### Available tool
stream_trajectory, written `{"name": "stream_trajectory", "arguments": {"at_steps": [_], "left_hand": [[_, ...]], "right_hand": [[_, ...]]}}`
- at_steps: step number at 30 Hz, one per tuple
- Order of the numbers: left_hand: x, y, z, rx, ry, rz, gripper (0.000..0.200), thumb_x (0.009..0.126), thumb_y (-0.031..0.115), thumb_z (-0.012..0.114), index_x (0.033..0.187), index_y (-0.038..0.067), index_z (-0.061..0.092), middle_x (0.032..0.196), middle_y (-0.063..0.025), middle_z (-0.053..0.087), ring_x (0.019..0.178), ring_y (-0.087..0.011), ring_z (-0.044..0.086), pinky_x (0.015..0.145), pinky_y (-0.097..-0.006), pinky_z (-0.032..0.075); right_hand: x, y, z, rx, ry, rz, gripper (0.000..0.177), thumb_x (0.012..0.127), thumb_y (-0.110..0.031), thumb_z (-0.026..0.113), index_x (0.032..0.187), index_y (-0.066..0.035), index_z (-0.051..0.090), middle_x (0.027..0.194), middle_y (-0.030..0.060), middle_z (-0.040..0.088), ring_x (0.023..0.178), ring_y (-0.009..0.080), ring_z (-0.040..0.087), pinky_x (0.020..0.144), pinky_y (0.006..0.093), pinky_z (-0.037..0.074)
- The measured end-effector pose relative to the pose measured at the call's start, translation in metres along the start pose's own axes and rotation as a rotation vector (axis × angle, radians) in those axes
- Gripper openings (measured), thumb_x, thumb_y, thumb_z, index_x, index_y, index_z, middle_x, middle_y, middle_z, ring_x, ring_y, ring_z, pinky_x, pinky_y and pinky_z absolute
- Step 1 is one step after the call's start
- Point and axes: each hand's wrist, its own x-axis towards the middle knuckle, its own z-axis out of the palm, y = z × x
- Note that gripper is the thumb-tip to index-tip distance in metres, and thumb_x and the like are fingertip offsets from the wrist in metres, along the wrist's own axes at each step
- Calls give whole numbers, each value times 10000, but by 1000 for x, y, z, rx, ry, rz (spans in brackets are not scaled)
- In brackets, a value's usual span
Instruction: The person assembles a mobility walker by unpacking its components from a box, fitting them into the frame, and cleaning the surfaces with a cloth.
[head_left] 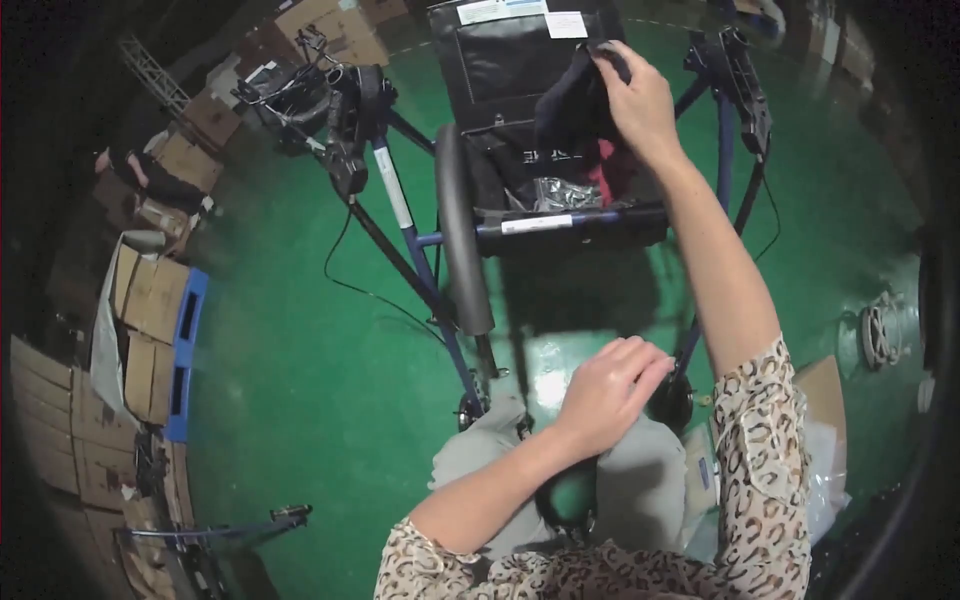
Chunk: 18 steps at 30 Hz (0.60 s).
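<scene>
Sitting; my knees in grey trousers (640,490) are filling the bottom of the view. My left hand (610,390) is hovering just above them, fingers curling loosely inward. I cannot tell whether it is gripping anything. A small dark wheel (670,400) is showing just beside it.

Beyond the knees, the walker frame (440,290) is standing on the green floor (300,380), its blue tubes slanting. A curved black pad (462,230) is running down its left side.

Farther out, my right hand (635,100) is reaching up with the arm extended, fingers pinching shut on a dark cloth (570,105). The cloth is hanging in front of the frame's black fabric panel (500,60), with a crinkled plastic packet (565,192) lying just below it.

Cardboard boxes (150,300) are standing stacked at far left.
</scene>
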Motion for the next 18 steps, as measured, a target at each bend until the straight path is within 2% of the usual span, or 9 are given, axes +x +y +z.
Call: {"name": "stream_trajectory", "arguments": {"at_steps": [1, 4, 6, 8, 10, 11, 15, 16, 18], "left_hand": [[0, 2, 1, 0, 0, 4, 175, 946, 121, 489, 916, 22, 629, 876, -81, 618, 757, -244, 536, 716, -336, 439], [-4, 2, -2, 25, -11, -25, 177, 944, 122, 492, 918, 22, 636, 882, -82, 621, 769, -246, 546, 727, -336, 444], [-6, 1, -3, 39, -31, -44, 180, 942, 123, 495, 919, 22, 642, 886, -83, 624, 778, -247, 554, 736, -336, 448], [-8, -1, -4, 26, -6, -28, 188, 937, 125, 501, 928, 21, 657, 896, -83, 629, 796, -239, 566, 742, -334, 452], [-10, -2, -7, 0, -30, -56, 206, 938, 151, 508, 938, 17, 665, 933, -86, 641, 831, -257, 579, 753, -351, 457], [-11, -4, -7, -9, -56, -93, 225, 941, 177, 513, 945, 14, 668, 967, -89, 651, 861, -278, 589, 762, -368, 460], [-20, -9, -9, -89, -138, -140, 227, 966, 124, 474, 977, -6, 661, 927, -78, 638, 813, -172, 584, 754, -288, 479], [-23, -2, -10, -109, -82, -267, 201, 939, 90, 494, 945, -13, 667, 904, -97, 643, 790, -203, 587, 732, -316, 474], [-27, 0, -8, -149, -96, -264, 208, 959, 101, 482, 951, -6, 661, 880, -74, 630, 792, -165, 577, 723, -290, 471]], "right_hand": [[-2, -5, -8, -40, -74, 45, 242, 902, -209, 569, 1064, -60, 668, 1017, 96, 700, 890, 316, 637, 789, 370, 484], [-31, 13, -14, -129, -267, -26, 248, 859, -254, 586, 1037, -102, 668, 992, 80, 709, 889, 348, 646, 737, 435, 500], [-67, 21, -25, -411, -507, -295, 242, 800, -233, 631, 1014, -126, 671, 904, 97, 704, 852, 334, 657, 708, 428, 511], [-110, 21, -36, -528, -572, -378, 401, 719, -260, 702, 1105, -170, 643, 1003, 88, 682, 943, 295, 645, 776, 409, 502], [-144, 28, -40, -504, -394, -485, 591, 637, -286, 768, 1192, -189, 590, 1229, 76, 588, 1106, 287, 559, 887, 414, 443], [-154, 25, -47, -512, -439, -484, 773, 619, -279, 795, 1327, -185, 501, 1403, 99, 448, 1223, 317, 454, 946, 443, 394], [-235, 34, -74, -458, -330, -271, 697, 624, -262, 785, 1270, -156, 545, 1341, 99, 484, 1216, 322, 458, 974, 446, 373], [-261, 40, -86, -397, -347, -216, 608, 691, -234, 749, 1263, -153, 560, 1303, 85, 526, 1179, 294, 489, 969, 440, 384], [-311, 53, -125, -342, -331, -37, 489, 738, -205, 714, 1207, -136, 599, 1227, 88, 576, 1123, 279, 524, 980, 416, 388]]}}
